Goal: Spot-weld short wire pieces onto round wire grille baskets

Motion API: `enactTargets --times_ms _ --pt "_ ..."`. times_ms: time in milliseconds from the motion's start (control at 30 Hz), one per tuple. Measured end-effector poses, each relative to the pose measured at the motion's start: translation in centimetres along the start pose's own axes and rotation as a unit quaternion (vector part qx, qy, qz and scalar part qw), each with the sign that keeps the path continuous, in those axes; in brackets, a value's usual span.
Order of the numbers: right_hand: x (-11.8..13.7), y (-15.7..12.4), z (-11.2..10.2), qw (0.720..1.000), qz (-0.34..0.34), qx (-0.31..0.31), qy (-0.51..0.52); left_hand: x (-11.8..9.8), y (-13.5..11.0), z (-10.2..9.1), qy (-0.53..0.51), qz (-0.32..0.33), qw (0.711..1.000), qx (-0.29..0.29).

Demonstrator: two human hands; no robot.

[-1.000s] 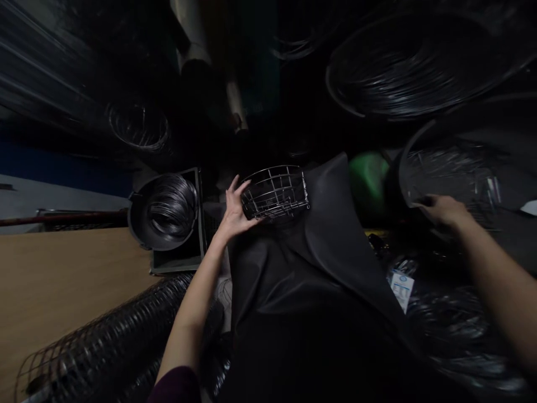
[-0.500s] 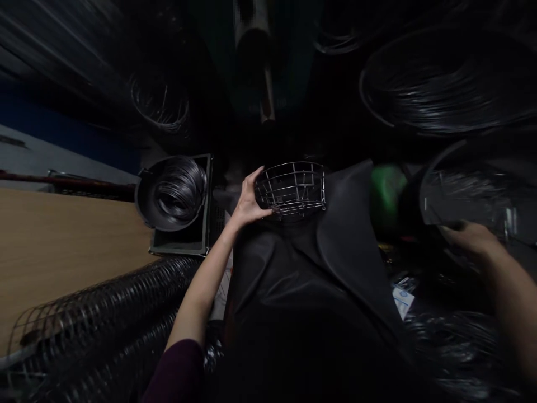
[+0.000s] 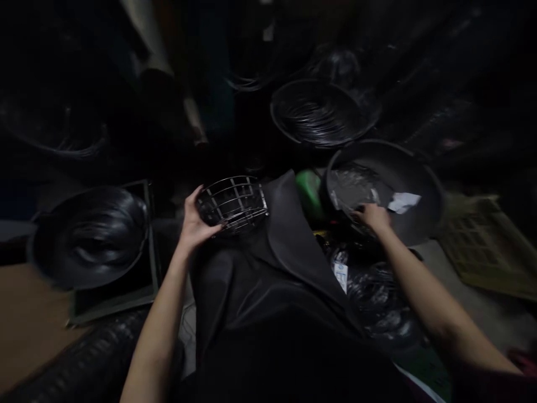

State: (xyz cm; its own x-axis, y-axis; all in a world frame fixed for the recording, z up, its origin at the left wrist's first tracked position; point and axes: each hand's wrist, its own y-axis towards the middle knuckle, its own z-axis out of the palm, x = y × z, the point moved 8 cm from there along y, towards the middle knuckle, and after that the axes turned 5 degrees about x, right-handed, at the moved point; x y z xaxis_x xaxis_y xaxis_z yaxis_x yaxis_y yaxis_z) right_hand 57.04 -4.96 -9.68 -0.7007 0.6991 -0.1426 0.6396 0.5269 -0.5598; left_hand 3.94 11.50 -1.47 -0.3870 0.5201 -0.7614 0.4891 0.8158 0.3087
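Observation:
My left hand grips the left side of a curved metal wire basket, thumb along its lower edge and fingers at the top. The basket rests over the dark apron on my lap. To the right, my right hand is at the near-left side of a wide black basin. Its fingers point into the basin beside shiny metal pieces; the fingertips are dark and blurred, so whether they hold anything is unclear. A scrap of white paper lies inside the basin.
Behind stands another basin of coiled wire. At left, a basin with a wire coil sits on a crate. A green object, a yellowish crate and wire bundles are at right.
The view has turned right, bringing the whole black basin into sight. My right hand is now farther into the basin's near-left side. My left hand keeps its hold on the wire basket.

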Motion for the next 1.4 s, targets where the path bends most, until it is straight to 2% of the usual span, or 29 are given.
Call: enactTargets --times_ms 67,167,300,400,433,500,533,600,633,700,733,767,800,833,867,933,1000,1100,1233,1400 --pt "0.4 -0.2 -0.3 0.999 -0.014 -0.01 -0.029 -1.0 0.2 0.2 0.034 -0.003 0.999 0.004" --pt "2.3 0.5 -0.7 0.996 -0.057 -0.026 -0.065 -1.5 0.6 0.8 0.078 -0.019 0.996 0.026" --pt "4.8 1.3 -1.4 0.988 -0.13 -0.044 -0.069 -2.0 0.6 1.4 0.073 -0.019 0.996 0.048" --pt "5.0 1.1 -2.4 0.98 -0.186 -0.049 -0.048 -2.3 0.2 1.3 0.061 -0.022 0.997 0.049" --pt "4.7 0.9 -3.0 0.98 -0.185 -0.057 -0.042 -2.2 0.1 1.1 0.061 -0.03 0.997 0.048" --pt "4.1 -0.6 -5.0 0.981 -0.163 -0.102 0.011 -2.3 0.0 0.4 0.065 -0.043 0.996 0.046" --pt "4.0 -1.9 -6.1 0.978 -0.152 -0.126 0.069 -2.4 0.1 0.1 0.069 -0.043 0.996 0.046" --pt "5.5 -5.6 -7.8 0.95 -0.159 -0.132 0.233 -3.1 0.6 -0.7 0.082 -0.031 0.995 0.047" --pt "7.3 -7.7 -8.0 0.926 -0.184 -0.091 0.316 -3.5 1.0 -1.0 0.091 -0.024 0.994 0.047" --pt "13.7 -12.2 -7.2 0.878 -0.271 0.087 0.385 -4.3 2.0 -1.3 0.117 -0.019 0.992 0.049" --pt "17.4 -14.6 -6.7 0.852 -0.32 0.181 0.373 -4.6 2.5 -1.2 0.132 -0.021 0.99 0.052" --pt "20.8 -16.9 -6.3 0.825 -0.373 0.25 0.344 -4.8 2.8 -1.1 0.148 -0.023 0.987 0.058" --pt "23.8 -18.7 -6.4 0.798 -0.427 0.278 0.322 -5.1 3.1 -0.9 0.164 -0.024 0.984 0.065" --pt "26.3 -19.8 -6.8 0.784 -0.473 0.263 0.304 -5.2 3.3 -0.6 0.177 -0.023 0.981 0.073" --pt "28.2 -20.4 -7.3 0.779 -0.516 0.218 0.28 -5.4 3.3 -0.5 0.188 -0.022 0.979 0.077" --pt "30.7 -21.2 -8.4 0.78 -0.585 0.069 0.209 -5.4 3.2 -0.4 0.199 -0.021 0.977 0.08" --pt "31.8 -22.4 -8.5 0.761 -0.635 -0.076 0.103 -5.2 2.9 -0.7 0.195 -0.026 0.978 0.074" --pt "32.4 -24.6 -7.7 0.703 -0.679 -0.209 -0.035 -4.7 2.5 -1.9 0.169 -0.041 0.983 0.055" --pt "33.1 -25.8 -7.8 0.645 -0.698 -0.295 -0.1 -3.8 2.5 -3.5 0.119 -0.059 0.991 0.02" --pt "34.7 -25.3 -9.5 0.614 -0.715 -0.319 -0.102 -3.1 4.0 -4.3 0.109 -0.062 0.992 -0.006"
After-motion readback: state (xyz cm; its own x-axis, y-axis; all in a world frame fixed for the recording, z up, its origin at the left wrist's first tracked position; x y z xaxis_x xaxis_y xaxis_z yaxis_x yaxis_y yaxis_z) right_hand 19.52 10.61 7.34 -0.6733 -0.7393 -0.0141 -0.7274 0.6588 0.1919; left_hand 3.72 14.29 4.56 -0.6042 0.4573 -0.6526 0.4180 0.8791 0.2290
